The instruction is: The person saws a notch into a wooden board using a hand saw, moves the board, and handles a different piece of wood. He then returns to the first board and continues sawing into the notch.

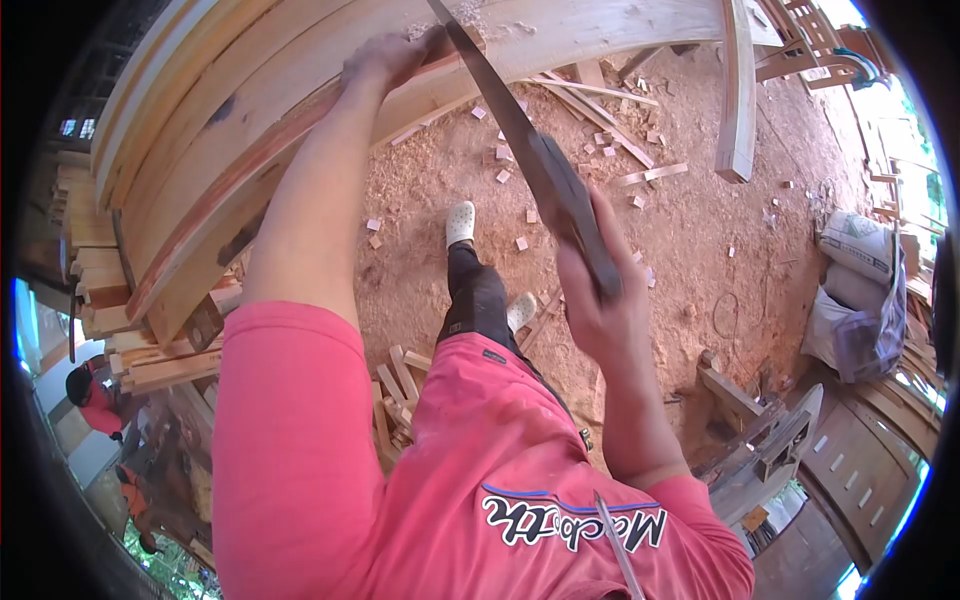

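My right hand point(605, 295) is closed around the dark handle of a handsaw point(497, 92). The saw's long narrow blade slants up and to the left, reaching the top edge of the view over the workbench. My left hand point(385, 60) is at the near edge of the bench, its fingers wrapped over a small reddish piece of wood point(450, 60) right beside the blade. Pale sawdust point(470, 18) lies around the blade on the wooden benchtop point(600, 25). The blade's tip is out of view.
Long curved boards point(230, 120) lie along the left. A wooden beam point(737, 110) juts out at upper right. Offcuts and strips point(600, 115) litter the dusty ground point(680, 240) around my feet. Sacks point(855, 290) stand at right, and other people point(100, 400) are at far left.
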A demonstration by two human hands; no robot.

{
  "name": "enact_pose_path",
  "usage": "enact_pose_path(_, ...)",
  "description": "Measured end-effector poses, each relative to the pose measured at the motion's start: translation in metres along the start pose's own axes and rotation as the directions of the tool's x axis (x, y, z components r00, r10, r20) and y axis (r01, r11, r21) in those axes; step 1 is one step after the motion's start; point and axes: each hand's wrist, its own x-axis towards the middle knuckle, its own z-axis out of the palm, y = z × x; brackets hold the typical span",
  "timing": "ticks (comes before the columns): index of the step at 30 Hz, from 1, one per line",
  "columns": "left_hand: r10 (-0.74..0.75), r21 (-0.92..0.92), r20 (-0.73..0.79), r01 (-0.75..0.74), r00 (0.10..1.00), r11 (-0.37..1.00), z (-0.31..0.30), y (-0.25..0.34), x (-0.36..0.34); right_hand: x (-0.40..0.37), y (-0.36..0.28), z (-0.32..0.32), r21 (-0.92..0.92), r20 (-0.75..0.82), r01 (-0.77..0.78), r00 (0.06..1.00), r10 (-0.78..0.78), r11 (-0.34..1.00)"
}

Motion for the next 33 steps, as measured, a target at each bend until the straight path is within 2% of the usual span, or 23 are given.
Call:
enact_pose_path(2,-0.019,0.004,0.053,0.019,0.998,1.0,-0.005,0.003,-0.006,0.035,-0.007,0.012,-0.049,0.02,0.017,1.0,-0.016,0.999)
enact_pose_path(4,-0.022,-0.045,0.15,0.029,0.988,0.999,-0.01,0.001,-0.003,0.058,-0.012,0.021,-0.087,0.072,-0.082,0.993,0.088,0.993)
enact_pose_path(5,-0.022,-0.044,0.141,0.028,0.99,0.999,-0.01,0.001,-0.001,0.054,-0.011,0.019,-0.084,0.073,-0.073,0.994,0.08,0.994)
enact_pose_path(7,-0.049,-0.015,0.107,0.051,0.993,0.999,-0.003,0.0,0.0,0.026,-0.001,0.009,-0.029,0.018,0.039,0.999,-0.039,0.999)
enact_pose_path(8,-0.053,-0.019,0.111,0.056,0.992,0.998,-0.002,0.002,-0.002,0.005,0.003,-0.001,-0.016,0.025,-0.012,1.0,0.012,1.0)
enact_pose_path(10,-0.024,0.008,0.027,0.023,0.999,1.0,-0.001,0.005,-0.007,-0.045,0.01,-0.026,-0.012,0.049,-0.079,0.996,0.079,0.997)
enact_pose_path(14,-0.027,0.028,-0.018,0.027,0.999,0.999,-0.003,0.009,-0.012,-0.071,0.008,-0.04,0.015,0.041,-0.062,0.997,0.062,0.998)
enact_pose_path(16,-0.055,-0.046,-0.004,0.054,0.999,0.997,-0.006,0.012,-0.016,-0.01,0.01,-0.015,-0.081,0.021,0.173,0.985,-0.171,0.982)
enact_pose_path(18,-0.078,-0.057,0.029,0.08,0.997,0.995,-0.013,0.015,-0.019,0.064,0.0,0.021,-0.08,0.039,0.052,0.998,-0.049,0.995)
enact_pose_path(20,-0.1,-0.064,0.051,0.103,0.994,0.993,-0.02,0.018,-0.02,0.115,-0.012,0.047,-0.089,0.079,0.046,0.996,-0.039,0.995)
enact_pose_path(23,-0.108,0.001,0.089,0.109,0.99,0.994,-0.02,0.02,-0.023,0.102,-0.007,0.041,-0.07,0.064,0.026,0.998,-0.022,0.997)
enact_pose_path(24,-0.095,0.008,0.055,0.095,0.994,0.995,-0.017,0.019,-0.022,0.073,-0.008,0.032,-0.058,0.011,0.115,0.993,-0.115,0.992)
enact_pose_path(25,-0.082,0.014,0.022,0.082,0.996,0.997,-0.015,0.019,-0.02,0.041,-0.004,0.017,-0.04,0.027,0.049,0.999,-0.048,0.998)
enact_pose_path(28,-0.06,0.053,0.05,0.057,0.997,0.997,-0.012,0.017,-0.016,-0.057,0.005,-0.032,0.018,0.04,-0.149,0.988,0.148,0.989)
enact_pose_path(29,-0.06,0.054,0.056,0.057,0.997,0.997,-0.008,0.015,-0.016,-0.073,0.005,-0.041,0.018,0.04,-0.154,0.987,0.153,0.988)
enact_pose_path(31,-0.039,0.039,-0.051,0.041,0.998,0.998,-0.004,0.014,-0.015,-0.09,0.004,-0.05,0.071,0.05,-0.187,0.982,0.183,0.98)
enact_pose_path(32,-0.04,0.037,-0.058,0.042,0.997,0.998,-0.005,0.015,-0.014,-0.07,0.008,-0.045,-0.081,0.054,0.035,0.998,-0.03,0.996)
enact_pose_path(33,-0.085,0.049,-0.062,0.089,0.994,0.995,-0.003,0.016,-0.016,-0.037,0.009,-0.031,-0.108,0.052,0.092,0.995,-0.087,0.99)
